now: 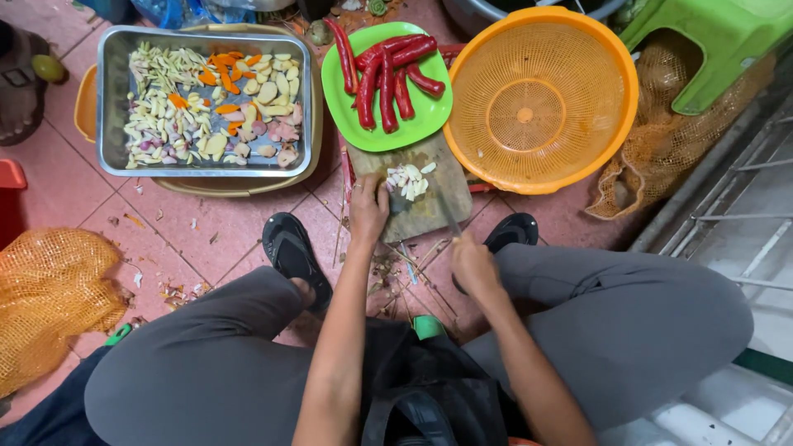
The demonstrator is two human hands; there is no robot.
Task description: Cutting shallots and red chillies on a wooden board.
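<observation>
**Garlic on the board, knife in rt hand**

Landmark: the wooden cutting board (429, 206), on the pink tile floor (206, 235) between the person's two black sandals.

Largest first. One steel tray (111, 99), up-left of board, holds a spread of peeled cloves, pale root slices and orange slices; too many to count. It sits on a tan tray whose edges peek out. One orange plastic colander (541, 99), up-right of board, its rim just beside the board's far corner. Two yellow mesh sacks: one (49, 289) well left of board, one (661, 124) beyond the colander under a green stool (719, 41). One green plate (417, 124) overlaps the board's far edge; on it approx. 6–7 long red chillies (387, 83), long axes mostly running away from the person, stems toward the far side, a couple slanted.

On the board: one small pile of peeled garlic pieces (409, 180), far-left part of board, count unclear, maybe ten.

Left hand (368, 206) rests on the board's left edge, fingers curled narrow, tips just beside the garlic pile; can't tell if it pinches a clove.

Right hand (472, 263) at the board's near-right corner, fist closed on a knife (446, 213); blade blurred, long axis slanting up-left toward the garlic, tip over the board.

Peel scraps litter the tiles near board.
</observation>
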